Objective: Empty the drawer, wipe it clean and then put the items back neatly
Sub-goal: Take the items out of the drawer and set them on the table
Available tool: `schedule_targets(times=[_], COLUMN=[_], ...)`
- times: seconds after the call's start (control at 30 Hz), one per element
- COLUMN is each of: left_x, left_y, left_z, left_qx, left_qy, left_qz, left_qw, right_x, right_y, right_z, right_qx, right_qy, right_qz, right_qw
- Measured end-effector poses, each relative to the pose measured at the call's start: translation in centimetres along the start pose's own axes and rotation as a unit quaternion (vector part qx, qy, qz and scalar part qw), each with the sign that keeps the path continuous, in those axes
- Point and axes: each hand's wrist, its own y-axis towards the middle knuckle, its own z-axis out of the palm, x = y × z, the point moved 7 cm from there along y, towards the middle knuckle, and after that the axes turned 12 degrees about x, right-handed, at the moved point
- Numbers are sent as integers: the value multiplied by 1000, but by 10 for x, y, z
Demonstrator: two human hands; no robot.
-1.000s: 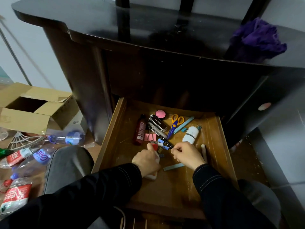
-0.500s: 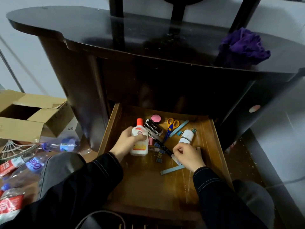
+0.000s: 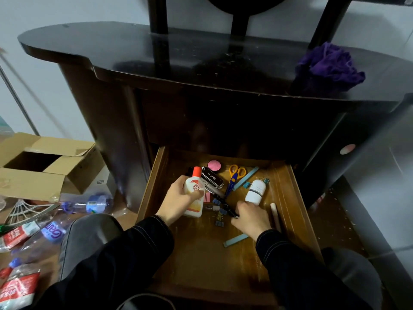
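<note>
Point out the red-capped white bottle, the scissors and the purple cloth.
Red-capped white bottle (image 3: pixel 193 186): head view, upper label.
Scissors (image 3: pixel 233 179): head view, pivot below yellow handles.
Purple cloth (image 3: pixel 328 66): head view, middle of bundle.

In the open brown wooden drawer (image 3: pixel 201 253), my left hand (image 3: pixel 176 200) holds the white red-capped plastic bottle (image 3: pixel 192 185) at left. The thin black pen (image 3: pixel 231 211) lies right of it, pinched by my right hand (image 3: pixel 250 218). The yellow-handled scissors (image 3: pixel 233 179) lie farther back.

White "Gan" lettering on blue-labelled plastic bottle (image 3: pixel 52 232) on floor, other labels too blurred

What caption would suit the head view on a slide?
Emptying the drawer: the left hand holds a white red-capped bottle, the right hand grips a black pen.
</note>
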Motion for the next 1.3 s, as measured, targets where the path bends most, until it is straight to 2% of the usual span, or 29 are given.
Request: schedule_targets(times=[0.2,0.3,0.4,0.53,0.63,0.73,0.8,0.87,0.97,1.07,1.2,1.3], left_x=[0,-2,-19,-71,-136,-208,-253,-290,-318,-311,-299,-298], left_y=[-1,-4,-14,-45,-72,-89,-85,-65,-11,48,103,129], left_z=[1,4,4,-5,-24,-56,-79,-101,-129,-150,-176,-181], left_qx=[8,21,22,4,-13,-52,-68,-89,-97,-82,-102,-118], left_qy=[36,71,81,36,25,-7,-9,17,28,40,35,87], left_qz=[27,34,54,134,217,301,332,333,276,212,192,177], left_qw=[999,997,995,990,976,952,941,938,956,973,975,973], right_x=[-25,-22,-13,7,24,38,46,52,64,78,90,107], right_y=[2,-8,-34,-97,-152,-179,-171,-144,-90,-42,5,24], right_z=[-9,-16,-37,-107,-184,-258,-297,-327,-352,-363,-375,-381], right_qx=[-15,-19,-35,-140,-239,-319,-344,-328,-250,-202,-248,-301], right_qy=[134,197,210,168,216,265,255,258,289,266,224,167], right_qz=[36,18,-22,-119,-205,-247,-228,-189,-141,-100,-53,-22], right_qw=[990,980,977,968,924,876,874,889,913,937,941,939])
